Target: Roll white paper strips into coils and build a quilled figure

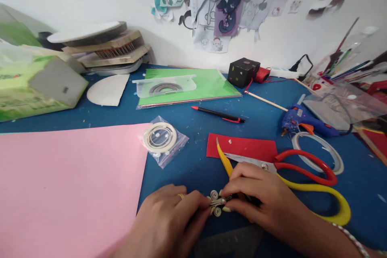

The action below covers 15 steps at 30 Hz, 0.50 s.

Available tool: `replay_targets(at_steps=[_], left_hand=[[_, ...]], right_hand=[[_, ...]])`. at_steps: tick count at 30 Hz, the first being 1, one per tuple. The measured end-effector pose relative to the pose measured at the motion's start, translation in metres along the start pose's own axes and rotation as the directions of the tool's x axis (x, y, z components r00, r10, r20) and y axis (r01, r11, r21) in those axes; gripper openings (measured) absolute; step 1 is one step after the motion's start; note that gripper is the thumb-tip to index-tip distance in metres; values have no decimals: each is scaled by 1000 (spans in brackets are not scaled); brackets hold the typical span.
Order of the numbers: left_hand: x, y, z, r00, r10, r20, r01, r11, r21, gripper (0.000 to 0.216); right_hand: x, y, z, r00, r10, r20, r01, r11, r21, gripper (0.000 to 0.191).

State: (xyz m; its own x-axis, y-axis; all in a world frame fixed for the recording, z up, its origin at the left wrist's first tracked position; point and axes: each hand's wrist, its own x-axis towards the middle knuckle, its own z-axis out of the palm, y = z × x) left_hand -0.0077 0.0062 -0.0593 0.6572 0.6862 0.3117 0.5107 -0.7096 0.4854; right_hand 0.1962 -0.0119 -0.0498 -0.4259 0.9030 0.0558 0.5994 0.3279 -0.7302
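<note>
A small piece of cream rolled paper coils (217,211) is between my two hands, low in the middle of the head view. My left hand (169,213), with a thin ring, pinches its left side between thumb and fingertips. On its right side my right hand (256,195) also pinches it with thumb and fingers. Yellow tweezers (224,159) run up from under my right hand, tip pointing away; whether the palm grips them is hidden. Large scissors with red and yellow handles (331,197) lie by my right hand, partly covered, over a red paper strip (254,145).
Pink paper (69,185) covers the left. Beyond my hands lie a bagged paper-strip roll (160,137), a black pen (217,114) and a green paper pack (181,74). Rightward are a blue glue gun (308,121) and a white ring (337,161). A clear ruler (229,244) lies in front.
</note>
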Motion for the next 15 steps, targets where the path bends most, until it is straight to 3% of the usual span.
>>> replay_targets(at_steps=[15], left_hand=[[-3, -1, 1, 1000, -6, 3, 6, 1000, 8, 11]], right_hand=[[-2, -3, -3, 999, -4, -35, 5, 1000, 10, 11]])
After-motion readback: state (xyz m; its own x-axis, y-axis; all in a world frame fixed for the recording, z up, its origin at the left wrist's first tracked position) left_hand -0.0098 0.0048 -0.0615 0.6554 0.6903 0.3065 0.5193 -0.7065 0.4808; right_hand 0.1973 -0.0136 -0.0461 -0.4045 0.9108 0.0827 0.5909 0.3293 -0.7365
